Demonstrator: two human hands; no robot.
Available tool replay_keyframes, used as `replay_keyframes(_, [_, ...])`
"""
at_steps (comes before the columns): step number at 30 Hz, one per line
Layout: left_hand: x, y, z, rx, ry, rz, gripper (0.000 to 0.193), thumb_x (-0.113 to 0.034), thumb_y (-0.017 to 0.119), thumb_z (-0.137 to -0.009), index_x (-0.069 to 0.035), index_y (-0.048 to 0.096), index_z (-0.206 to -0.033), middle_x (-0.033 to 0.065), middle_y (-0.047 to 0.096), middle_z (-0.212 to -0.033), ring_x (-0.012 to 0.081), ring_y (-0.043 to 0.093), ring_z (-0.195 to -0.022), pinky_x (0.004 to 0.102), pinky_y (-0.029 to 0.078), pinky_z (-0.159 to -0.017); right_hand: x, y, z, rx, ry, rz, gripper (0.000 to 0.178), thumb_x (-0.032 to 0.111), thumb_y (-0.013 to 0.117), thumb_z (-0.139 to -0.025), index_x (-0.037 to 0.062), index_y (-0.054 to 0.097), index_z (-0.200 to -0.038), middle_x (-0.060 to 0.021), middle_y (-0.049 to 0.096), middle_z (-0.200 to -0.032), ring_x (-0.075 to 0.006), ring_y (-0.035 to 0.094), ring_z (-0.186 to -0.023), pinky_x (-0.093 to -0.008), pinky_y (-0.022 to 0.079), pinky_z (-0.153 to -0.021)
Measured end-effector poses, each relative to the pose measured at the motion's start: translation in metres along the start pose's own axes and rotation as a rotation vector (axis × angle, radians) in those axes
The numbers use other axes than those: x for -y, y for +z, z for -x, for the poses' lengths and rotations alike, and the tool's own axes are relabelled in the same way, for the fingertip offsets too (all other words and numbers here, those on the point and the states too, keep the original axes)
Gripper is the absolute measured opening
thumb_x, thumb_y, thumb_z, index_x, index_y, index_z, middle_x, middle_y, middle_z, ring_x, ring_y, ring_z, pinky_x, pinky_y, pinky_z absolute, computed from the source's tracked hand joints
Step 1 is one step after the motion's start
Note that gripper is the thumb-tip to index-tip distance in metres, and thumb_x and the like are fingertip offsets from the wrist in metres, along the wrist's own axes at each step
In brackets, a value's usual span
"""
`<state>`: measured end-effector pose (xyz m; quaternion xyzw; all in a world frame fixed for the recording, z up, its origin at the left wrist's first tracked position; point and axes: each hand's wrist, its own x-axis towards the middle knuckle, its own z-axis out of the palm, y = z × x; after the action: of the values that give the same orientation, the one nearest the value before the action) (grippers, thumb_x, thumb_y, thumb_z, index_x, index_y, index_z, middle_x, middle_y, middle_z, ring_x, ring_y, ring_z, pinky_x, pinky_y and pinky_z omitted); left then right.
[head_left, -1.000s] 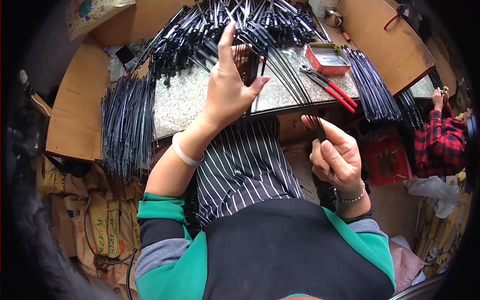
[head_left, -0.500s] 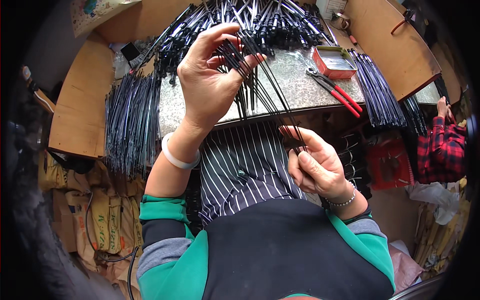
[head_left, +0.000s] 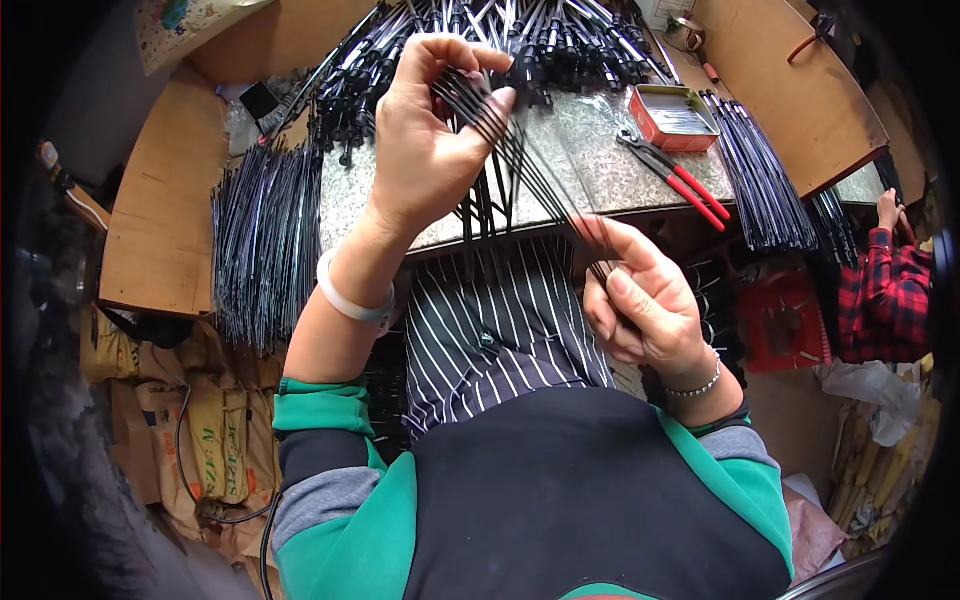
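My left hand (head_left: 432,150), raised over the near edge of the worktop, curls around the upper part of a bundle of thin black umbrella ribs (head_left: 540,185). The ribs slant down to the right. Lower down, my right hand (head_left: 645,300) is closed, pinching the ribs' lower ends between thumb and fingers. Further black rods (head_left: 487,215) hang down below my left hand; its fingers partly hide how they join the bundle.
Umbrella frames with silvery shafts (head_left: 470,35) heap at the back of the worktop (head_left: 590,165). Red-handled pliers (head_left: 680,180) lie near a red tin (head_left: 672,118). Black ribs hang at the left (head_left: 265,240) and right (head_left: 765,180). Another person's checked sleeve (head_left: 880,290) is at far right.
My left hand has shifted slightly right, its upper fingers curling over more. My right hand has moved a little up and right. The ribs between them lie closer together.
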<state>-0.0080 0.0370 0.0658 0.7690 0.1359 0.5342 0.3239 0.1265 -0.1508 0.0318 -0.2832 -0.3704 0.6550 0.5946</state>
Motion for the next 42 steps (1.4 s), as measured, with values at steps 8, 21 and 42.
replay_keyframes(8, [-0.011,-0.002,-0.006,0.009,0.210,-0.280,0.065,-0.002,0.070,-0.075,-0.002,0.031,-0.127,0.0161,0.058,-0.106,0.0203,0.061,-0.095,0.0278,0.051,-0.081,0.000,-0.008,0.000,0.053,0.005,-0.018,0.040,0.010,0.035,-0.096,0.0008,0.029,-0.135,-0.0027,0.050,-0.065,0.0000,0.029,-0.039,-0.0143,0.026,-0.034])
replay_keyframes(21, [0.019,0.017,0.028,-0.051,0.138,-0.078,0.088,-0.016,0.077,-0.069,-0.004,0.018,-0.133,0.0180,0.044,-0.122,0.0237,0.051,-0.110,0.0297,0.046,-0.088,0.046,0.008,-0.024,0.006,-0.057,0.006,0.042,0.011,0.034,-0.096,-0.0074,0.028,-0.133,0.0024,0.035,-0.058,-0.0006,0.024,-0.038,-0.0143,0.021,-0.030])
replay_keyframes(42, [0.075,0.033,0.032,0.334,-0.276,0.392,0.016,-0.014,0.043,-0.095,-0.002,0.053,-0.097,0.0068,0.062,-0.086,0.0137,0.060,-0.087,0.0261,0.047,-0.081,-0.126,-0.132,-0.031,-0.168,-0.397,1.214,0.009,0.004,0.051,-0.083,0.0020,0.057,-0.090,-0.0153,0.058,-0.074,-0.0353,0.056,-0.070,-0.0404,0.046,-0.065])
